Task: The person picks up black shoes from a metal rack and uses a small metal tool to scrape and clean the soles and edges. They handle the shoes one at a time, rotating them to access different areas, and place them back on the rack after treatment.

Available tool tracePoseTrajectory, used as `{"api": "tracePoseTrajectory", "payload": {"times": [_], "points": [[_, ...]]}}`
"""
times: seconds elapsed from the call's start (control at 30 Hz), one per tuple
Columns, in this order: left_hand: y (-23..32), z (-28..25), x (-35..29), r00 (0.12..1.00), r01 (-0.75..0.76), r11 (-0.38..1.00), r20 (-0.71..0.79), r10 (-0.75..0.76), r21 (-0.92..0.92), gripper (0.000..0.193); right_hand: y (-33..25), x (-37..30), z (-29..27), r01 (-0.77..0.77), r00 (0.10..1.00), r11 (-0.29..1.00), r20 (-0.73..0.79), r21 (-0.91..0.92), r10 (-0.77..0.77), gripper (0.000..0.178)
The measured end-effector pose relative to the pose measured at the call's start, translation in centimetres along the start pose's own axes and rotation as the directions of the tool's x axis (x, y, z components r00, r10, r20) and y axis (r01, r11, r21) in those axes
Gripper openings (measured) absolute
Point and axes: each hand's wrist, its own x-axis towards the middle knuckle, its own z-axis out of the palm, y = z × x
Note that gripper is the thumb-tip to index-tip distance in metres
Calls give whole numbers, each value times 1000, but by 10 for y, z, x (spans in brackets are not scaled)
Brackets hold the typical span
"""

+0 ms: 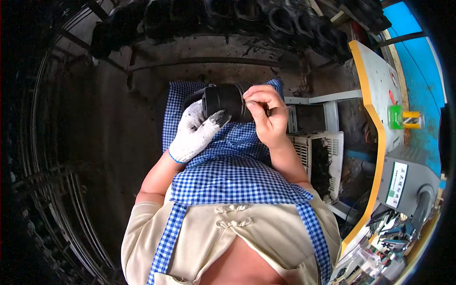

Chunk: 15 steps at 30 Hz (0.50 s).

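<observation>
Over my lap is a dark, rounded piece that looks like a black shoe (pixel 222 99), lying sideways with thin ridges or seams across it. My left hand (pixel 197 128), in a white knitted glove smudged black at the thumb, is closed around its left end and lower side. My bare right hand (pixel 270 114) pinches at the right end, thumb and forefinger pressed together on its edge. Whether a thin strip or thread lies between those fingers is too small to tell. Beneath both hands spreads a blue-and-white checked apron (pixel 223 166).
A row of black shoe-like items (pixel 228 14) hangs or rests on a rack ahead. At right stands a yellow-edged worktable (pixel 375 85) bearing a grey machine (pixel 408 178) and a green container (pixel 394 117). Below it sits a white plastic crate (pixel 336 161). Metal bars (pixel 52 190) stand at left.
</observation>
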Motion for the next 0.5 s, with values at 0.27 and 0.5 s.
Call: {"api": "tracePoseTrajectory", "payload": {"times": [0.27,0.5], "points": [[-11,7,4,984,-119,990,-144,109,-70,21,-23,-4,2,44,999,994,21,-97,-42,15],[3,-11,22,945,-212,976,-266,191,-52,25,-14,-18,-10,-324,896,927,252,-189,365,21]]}}
